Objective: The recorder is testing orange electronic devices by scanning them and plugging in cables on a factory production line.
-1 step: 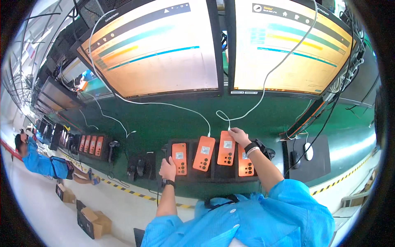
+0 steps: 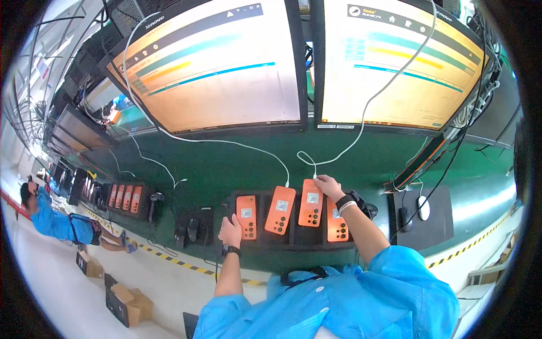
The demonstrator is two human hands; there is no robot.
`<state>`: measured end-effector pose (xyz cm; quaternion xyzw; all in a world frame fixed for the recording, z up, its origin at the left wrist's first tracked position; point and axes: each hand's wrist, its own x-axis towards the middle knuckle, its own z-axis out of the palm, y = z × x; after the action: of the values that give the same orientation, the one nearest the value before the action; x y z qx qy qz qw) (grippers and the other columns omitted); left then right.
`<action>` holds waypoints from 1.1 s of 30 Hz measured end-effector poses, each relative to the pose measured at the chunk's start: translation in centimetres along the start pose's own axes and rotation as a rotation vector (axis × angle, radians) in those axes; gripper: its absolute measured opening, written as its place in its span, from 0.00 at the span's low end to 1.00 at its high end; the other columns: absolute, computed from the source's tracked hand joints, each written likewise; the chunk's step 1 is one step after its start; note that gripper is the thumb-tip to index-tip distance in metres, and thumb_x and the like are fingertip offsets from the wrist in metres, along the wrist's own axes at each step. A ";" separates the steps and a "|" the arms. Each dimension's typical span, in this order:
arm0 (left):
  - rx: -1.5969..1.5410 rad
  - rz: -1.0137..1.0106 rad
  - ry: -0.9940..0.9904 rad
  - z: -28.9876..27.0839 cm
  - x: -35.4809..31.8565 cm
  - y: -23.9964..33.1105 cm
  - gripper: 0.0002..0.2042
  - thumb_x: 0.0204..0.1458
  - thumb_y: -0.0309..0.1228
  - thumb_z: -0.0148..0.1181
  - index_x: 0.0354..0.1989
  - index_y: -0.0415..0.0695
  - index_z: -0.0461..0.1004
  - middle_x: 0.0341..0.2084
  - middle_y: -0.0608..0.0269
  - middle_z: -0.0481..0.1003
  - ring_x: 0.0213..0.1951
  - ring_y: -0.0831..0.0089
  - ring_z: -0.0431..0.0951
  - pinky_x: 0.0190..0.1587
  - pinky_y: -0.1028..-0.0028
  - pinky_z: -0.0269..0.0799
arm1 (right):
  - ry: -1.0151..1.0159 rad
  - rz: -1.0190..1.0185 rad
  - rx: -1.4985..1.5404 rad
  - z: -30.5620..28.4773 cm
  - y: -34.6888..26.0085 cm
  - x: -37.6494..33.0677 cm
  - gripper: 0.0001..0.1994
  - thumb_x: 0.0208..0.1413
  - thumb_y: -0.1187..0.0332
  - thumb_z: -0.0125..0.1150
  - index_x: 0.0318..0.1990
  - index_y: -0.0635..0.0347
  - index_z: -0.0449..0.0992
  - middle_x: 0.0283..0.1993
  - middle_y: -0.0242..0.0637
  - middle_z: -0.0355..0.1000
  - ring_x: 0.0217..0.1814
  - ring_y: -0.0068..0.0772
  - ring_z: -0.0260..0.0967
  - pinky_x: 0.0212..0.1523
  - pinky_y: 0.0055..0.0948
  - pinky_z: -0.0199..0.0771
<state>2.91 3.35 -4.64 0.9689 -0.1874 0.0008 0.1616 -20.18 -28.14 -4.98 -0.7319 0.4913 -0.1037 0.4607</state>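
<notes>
Orange phones lie side by side in a black tray (image 2: 293,240) at the frame's lower centre on the green table (image 2: 226,164), long axes running up the picture. From the head view, the right hand (image 2: 329,186) pinches the top edge of the third phone (image 2: 311,202), where a white cable (image 2: 350,130) plugs in. The left hand (image 2: 230,230) rests curled beside the first phone (image 2: 247,217); whether it holds anything I cannot tell. The fourth phone (image 2: 337,226) is partly hidden by the right forearm.

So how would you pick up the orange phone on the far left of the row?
Probably by its two long edges. The leftmost orange phone lies flat, back up, in the black tray, with no cable visible. The left hand already rests at its left edge, so come from that open side, thumb and fingers across its narrow width.
</notes>
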 end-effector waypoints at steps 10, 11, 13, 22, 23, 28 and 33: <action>-0.038 -0.014 0.017 -0.2 -0.1 0.2 0.23 0.58 0.51 0.42 0.38 0.41 0.70 0.34 0.47 0.77 0.36 0.46 0.78 0.37 0.49 0.70 | -0.033 0.042 0.086 -0.2 0.2 0.2 0.24 0.52 0.46 0.55 0.48 0.51 0.79 0.44 0.34 0.78 0.53 0.36 0.70 0.63 0.35 0.48; -0.037 -0.013 0.016 -0.3 -0.1 0.3 0.23 0.58 0.51 0.42 0.38 0.41 0.70 0.34 0.47 0.77 0.36 0.46 0.78 0.37 0.49 0.70 | -0.032 0.043 0.087 -0.2 0.0 0.0 0.24 0.52 0.46 0.55 0.48 0.51 0.79 0.44 0.34 0.78 0.53 0.36 0.70 0.63 0.35 0.48; -0.041 -0.007 0.021 -0.5 -0.2 0.4 0.23 0.58 0.52 0.42 0.38 0.41 0.70 0.34 0.48 0.77 0.36 0.46 0.78 0.36 0.49 0.70 | -0.014 0.036 0.062 -0.4 -0.1 -0.2 0.23 0.52 0.46 0.55 0.47 0.52 0.79 0.43 0.34 0.78 0.52 0.35 0.71 0.62 0.32 0.49; -0.048 -0.086 -0.139 -1.5 0.0 1.0 0.28 0.58 0.54 0.39 0.50 0.42 0.69 0.40 0.45 0.77 0.43 0.46 0.76 0.44 0.50 0.68 | -0.006 0.008 0.072 -0.3 0.0 -0.2 0.23 0.52 0.46 0.55 0.47 0.51 0.79 0.43 0.34 0.78 0.51 0.34 0.71 0.62 0.34 0.48; -0.046 -0.083 -0.139 -1.6 -0.1 1.2 0.28 0.58 0.54 0.39 0.50 0.42 0.69 0.40 0.45 0.77 0.43 0.46 0.76 0.44 0.50 0.68 | -0.005 0.009 0.074 -0.2 0.3 0.0 0.23 0.52 0.46 0.55 0.47 0.51 0.79 0.43 0.34 0.78 0.51 0.34 0.71 0.62 0.34 0.48; -0.035 -0.055 -0.095 -1.2 0.1 0.7 0.26 0.58 0.54 0.39 0.44 0.41 0.70 0.36 0.45 0.77 0.39 0.46 0.77 0.40 0.49 0.69 | -0.002 -0.008 0.061 0.4 0.9 0.5 0.23 0.53 0.45 0.53 0.47 0.51 0.79 0.39 0.32 0.78 0.49 0.32 0.72 0.59 0.35 0.48; -0.032 -0.036 -0.042 -0.8 0.0 0.5 0.25 0.59 0.54 0.39 0.42 0.41 0.70 0.35 0.46 0.77 0.37 0.46 0.77 0.38 0.49 0.69 | -0.011 -0.002 0.058 0.3 0.6 0.2 0.23 0.54 0.45 0.52 0.47 0.50 0.79 0.37 0.30 0.78 0.47 0.32 0.72 0.58 0.33 0.48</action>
<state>2.76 3.17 -3.77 0.9692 -0.1734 -0.0253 0.1732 -20.25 -28.21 -5.69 -0.7194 0.4847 -0.1141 0.4843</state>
